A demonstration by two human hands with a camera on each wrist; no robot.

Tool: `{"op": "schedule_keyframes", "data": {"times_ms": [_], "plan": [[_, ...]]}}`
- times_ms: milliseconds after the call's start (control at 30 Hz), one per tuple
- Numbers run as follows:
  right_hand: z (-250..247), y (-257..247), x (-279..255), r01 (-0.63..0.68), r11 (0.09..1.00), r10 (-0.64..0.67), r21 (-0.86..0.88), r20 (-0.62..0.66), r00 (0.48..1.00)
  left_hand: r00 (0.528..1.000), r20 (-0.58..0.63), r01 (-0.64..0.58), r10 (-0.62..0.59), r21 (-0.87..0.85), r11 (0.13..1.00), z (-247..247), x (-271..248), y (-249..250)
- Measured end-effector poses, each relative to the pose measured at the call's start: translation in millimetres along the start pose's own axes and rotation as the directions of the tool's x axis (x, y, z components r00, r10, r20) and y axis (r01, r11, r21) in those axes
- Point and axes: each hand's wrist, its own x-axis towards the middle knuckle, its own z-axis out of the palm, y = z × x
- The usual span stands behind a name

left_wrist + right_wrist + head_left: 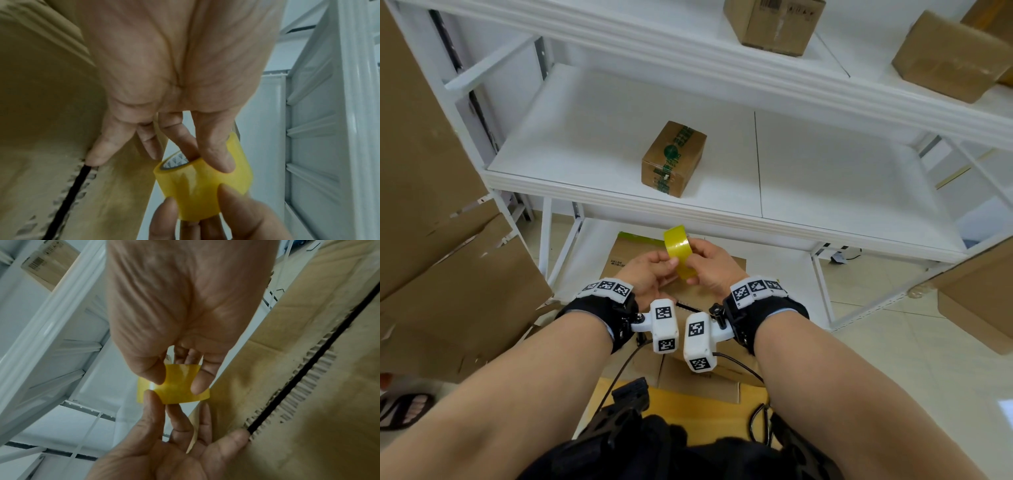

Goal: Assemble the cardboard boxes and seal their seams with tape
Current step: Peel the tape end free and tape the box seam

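Tape roll (pixel 680 254) free end indiscernible.

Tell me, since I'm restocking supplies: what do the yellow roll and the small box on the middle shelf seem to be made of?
Tape roll: looks like glossy, translucent yellow plastic film; highlights glint on it, and a paler printed core shows inside, probably card. Both hands grip it.
Small box: matte brown cardboard, apparently corrugated, its seam covered by a green-printed strip, probably tape.

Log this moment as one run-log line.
step: tape prep | left hand: holds tape roll | right hand: holds tape roll | box: below hands, seam untaped | shelf box: taped
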Motion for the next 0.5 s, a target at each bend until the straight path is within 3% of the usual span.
{"op": "schedule_keyframes", "data": {"times_ms": [167, 300, 500], "plan": [[0.1, -0.6, -2.7, -0.012, 1.0, 0.011, -0.023, -0.019, 1.0, 0.999, 0.034, 0.035, -0.035, -0.002, 0.999, -4.0, -2.0, 0.4], [1.6, -1.2, -0.4, -0.042, 0.999, 0.038, -0.031, -0.119, 0.992, 0.999, -0.049, 0.019, -0.018, 0.02, 1.0, 0.2, -0.6, -5.8], [-4.8, -3.0, 2.4, -0.079, 0.994, 0.066, -0.071, -0.169, 0.983, 0.997, -0.056, 0.065, -0.062, 0.071, 0.995, 4.9, -4.7, -9.6]]}}
